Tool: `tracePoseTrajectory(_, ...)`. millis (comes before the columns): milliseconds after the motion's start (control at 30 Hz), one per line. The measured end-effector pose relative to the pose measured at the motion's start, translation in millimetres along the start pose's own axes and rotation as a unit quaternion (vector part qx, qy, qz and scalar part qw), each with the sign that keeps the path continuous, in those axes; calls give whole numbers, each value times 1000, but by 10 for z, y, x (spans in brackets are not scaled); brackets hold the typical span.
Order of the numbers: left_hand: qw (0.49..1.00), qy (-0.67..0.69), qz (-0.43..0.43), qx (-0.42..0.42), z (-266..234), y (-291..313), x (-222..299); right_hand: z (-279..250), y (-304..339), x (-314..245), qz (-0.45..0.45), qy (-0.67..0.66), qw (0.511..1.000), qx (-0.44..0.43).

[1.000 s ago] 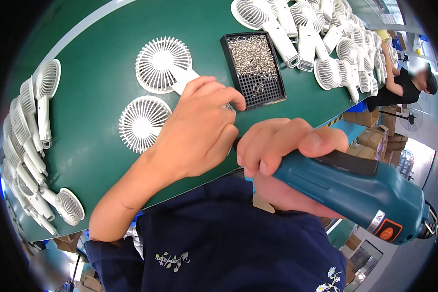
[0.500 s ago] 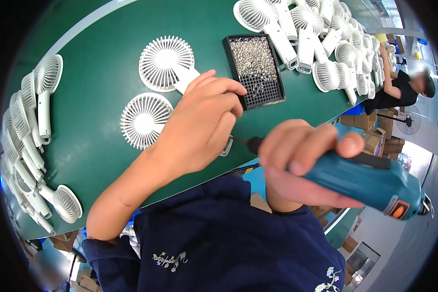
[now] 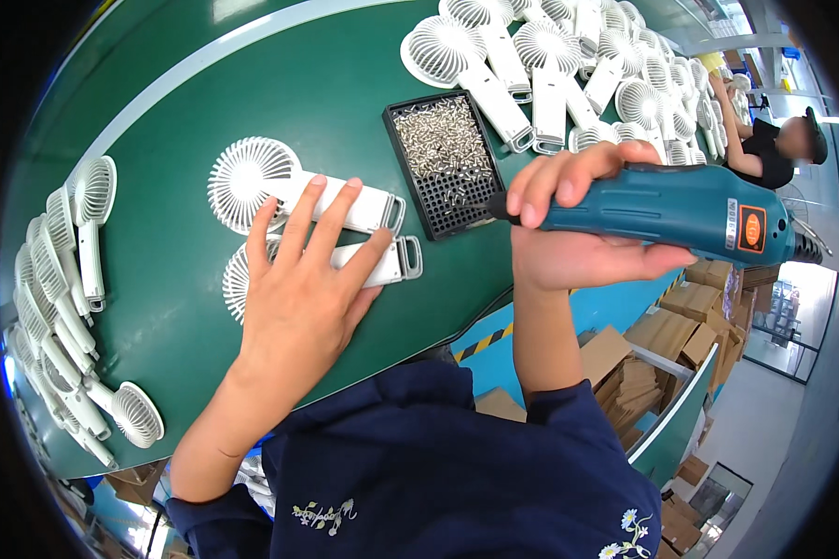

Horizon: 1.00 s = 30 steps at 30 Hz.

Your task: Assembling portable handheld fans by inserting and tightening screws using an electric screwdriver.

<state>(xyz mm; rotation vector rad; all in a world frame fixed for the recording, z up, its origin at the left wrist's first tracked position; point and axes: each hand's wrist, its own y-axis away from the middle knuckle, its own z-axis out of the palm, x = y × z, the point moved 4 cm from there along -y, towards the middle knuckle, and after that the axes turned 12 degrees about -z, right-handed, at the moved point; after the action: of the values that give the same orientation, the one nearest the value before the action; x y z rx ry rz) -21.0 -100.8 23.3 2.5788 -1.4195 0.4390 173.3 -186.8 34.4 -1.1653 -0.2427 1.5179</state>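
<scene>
My right hand is wrapped round a teal electric screwdriver, held level. Its bit points left, over the lower edge of a black perforated tray; whether it touches a screw is too small to tell. Small silvery screws heap in the tray's far part, with a few loose ones nearer the bit. Two white handheld fans lie side by side on the green table: a farther fan and a nearer fan. Spread fingers of my left hand rest across both, hiding part of the nearer one.
More white fans are heaped at the far right of the green table. A row of fans lines the left side. Beyond the right edge are cardboard boxes and a person in black.
The screwdriver has risen and swung level, its bit now at the tray instead of by the fan handles. My left hand has moved left and down, its fingers spreading over the fans.
</scene>
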Motion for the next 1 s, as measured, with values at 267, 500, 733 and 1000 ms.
tracePoseTrajectory(267,999,8,-34,26,-1,-59,63,-37,114,80,12,-13,1000,4)
tracePoseTrajectory(500,985,168,21,20,-2,-160,17,80,88,-59,-1,-52,999,-6)
tracePoseTrajectory(733,936,334,111,7,-13,-226,3,267,22,-199,103,-120,987,41)
tracePoseTrajectory(1000,928,354,113,13,62,-215,-31,404,110,-173,116,-82,990,21)
